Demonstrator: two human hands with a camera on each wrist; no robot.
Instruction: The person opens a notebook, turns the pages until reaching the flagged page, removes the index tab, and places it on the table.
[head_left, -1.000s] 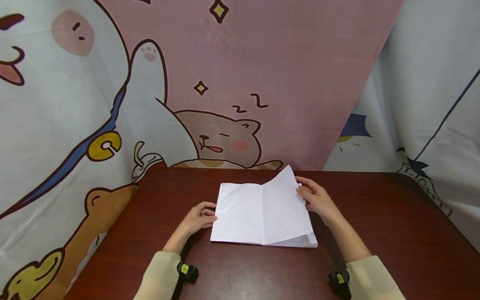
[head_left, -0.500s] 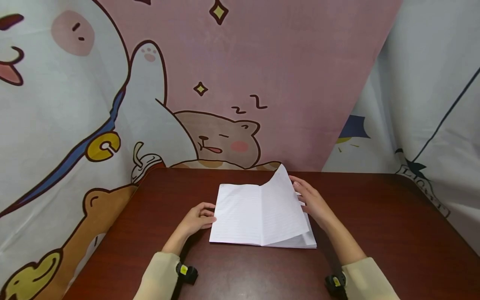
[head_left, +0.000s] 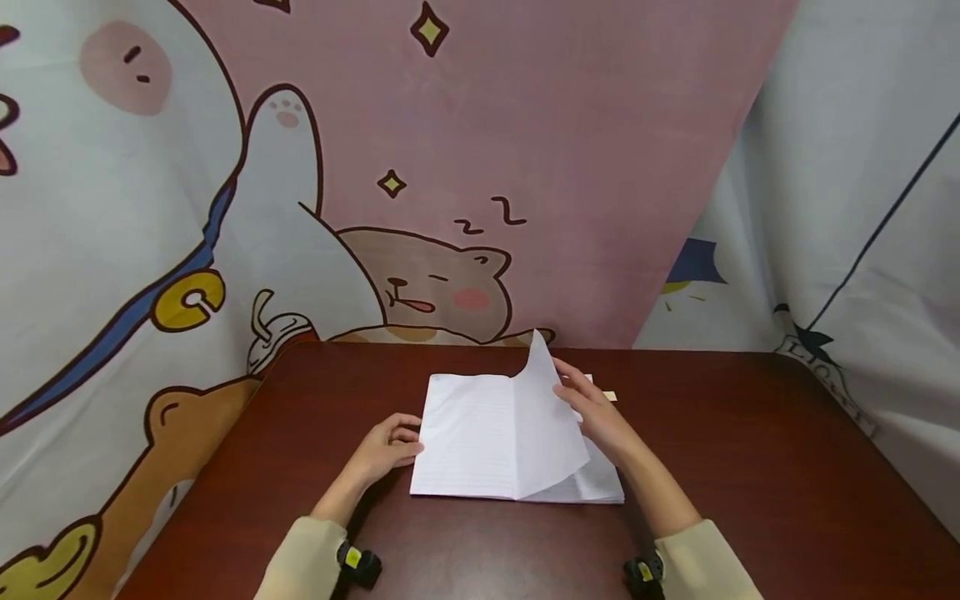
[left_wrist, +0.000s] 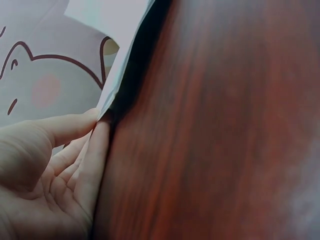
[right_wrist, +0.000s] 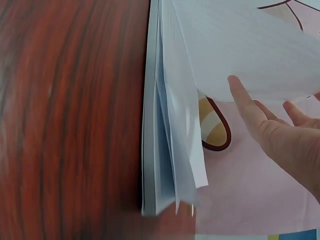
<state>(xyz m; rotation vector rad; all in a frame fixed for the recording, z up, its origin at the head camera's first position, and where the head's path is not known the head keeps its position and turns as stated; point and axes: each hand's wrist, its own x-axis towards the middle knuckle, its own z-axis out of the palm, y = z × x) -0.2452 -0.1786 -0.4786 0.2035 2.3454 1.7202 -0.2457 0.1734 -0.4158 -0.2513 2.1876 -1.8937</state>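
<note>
An opened notebook [head_left: 467, 437] with faintly ruled white pages lies on the brown table. At its left edge my left hand [head_left: 384, 450] pinches the pages, thumb above and a finger underneath, as the left wrist view shows. One right-hand page [head_left: 542, 429] stands raised and bent toward the spine, its top corner pointing up. My right hand [head_left: 596, 412] has its fingers extended against the raised page's outer edge. In the right wrist view a straight fingertip [right_wrist: 233, 82] overlaps the underside of that page, with more pages [right_wrist: 172, 125] fanned slightly apart below.
The dark reddish-brown table [head_left: 750, 467] extends around the notebook. A cloth backdrop [head_left: 600, 167] with cartoon animals hangs behind it. A small pale-yellow tab [head_left: 610, 396] shows beyond my right hand. Black wrist cameras [head_left: 360, 565] sit on both wrists.
My right hand has moved left, and the raised page has swung with it toward the spine, uncovering more of the page below. My left hand still holds the left edge.
</note>
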